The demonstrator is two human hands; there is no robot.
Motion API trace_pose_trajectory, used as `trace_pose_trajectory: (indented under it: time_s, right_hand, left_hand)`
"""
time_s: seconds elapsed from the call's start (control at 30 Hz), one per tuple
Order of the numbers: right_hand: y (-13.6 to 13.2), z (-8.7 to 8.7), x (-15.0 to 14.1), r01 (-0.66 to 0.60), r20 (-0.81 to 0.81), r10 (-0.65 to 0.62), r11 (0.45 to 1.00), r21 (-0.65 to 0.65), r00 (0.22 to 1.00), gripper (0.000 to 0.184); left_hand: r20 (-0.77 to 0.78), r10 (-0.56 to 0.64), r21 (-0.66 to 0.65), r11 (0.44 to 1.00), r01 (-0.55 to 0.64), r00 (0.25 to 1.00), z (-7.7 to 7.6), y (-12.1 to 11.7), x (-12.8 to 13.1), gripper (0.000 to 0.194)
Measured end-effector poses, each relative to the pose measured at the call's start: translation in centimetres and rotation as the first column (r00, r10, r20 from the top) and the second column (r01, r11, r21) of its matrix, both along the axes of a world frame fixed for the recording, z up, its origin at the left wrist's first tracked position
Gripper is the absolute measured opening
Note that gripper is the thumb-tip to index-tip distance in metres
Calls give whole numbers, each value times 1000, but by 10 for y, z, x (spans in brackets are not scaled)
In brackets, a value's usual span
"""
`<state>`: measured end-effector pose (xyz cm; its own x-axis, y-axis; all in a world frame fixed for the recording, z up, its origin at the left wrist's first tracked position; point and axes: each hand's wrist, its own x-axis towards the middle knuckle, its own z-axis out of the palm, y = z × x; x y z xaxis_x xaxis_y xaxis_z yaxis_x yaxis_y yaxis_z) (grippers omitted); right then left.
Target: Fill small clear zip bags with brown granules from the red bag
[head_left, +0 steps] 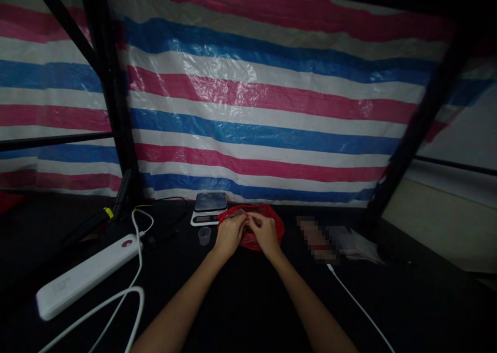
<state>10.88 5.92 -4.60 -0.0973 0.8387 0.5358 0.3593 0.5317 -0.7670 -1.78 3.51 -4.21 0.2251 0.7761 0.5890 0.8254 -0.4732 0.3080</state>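
Observation:
Both my hands meet over a red plastic bag [272, 218] lying on the dark table. My left hand [230, 234] pinches a small clear piece of plastic [237, 214] at its top edge. My right hand [264, 232] is curled, its fingers pressed against the same small piece from the right. What the piece is stays too dim to make out. A small clear cup [204, 235] stands just left of my left hand. Behind it sits a digital scale [209, 207].
A white power strip [87, 275] with a white cable [128, 296] lies at the left. Clear plastic bags [353, 244] rest at the right, with another white cable [357, 306] running forward. A striped tarp [252, 94] hangs behind black frame posts [112, 94].

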Motion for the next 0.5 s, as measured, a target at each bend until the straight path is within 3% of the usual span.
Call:
trace_pose_trajectory:
  time_s: [0.2, 0.4, 0.5]
  right_hand:
    - [-5, 8, 6, 138, 255, -161, 985, 104, 954, 22]
    - [3, 9, 15, 219, 235, -232, 972, 82, 944, 19]
    - [6, 10, 20, 194, 208, -206, 978, 75, 956, 16]
  left_hand:
    - [135, -63, -41, 997, 69, 989, 2, 0, 2, 20]
    - [156, 145, -51, 989, -139, 977, 1, 1, 1, 13]
    - [174, 154, -39, 988, -149, 973, 2, 0, 0, 10]
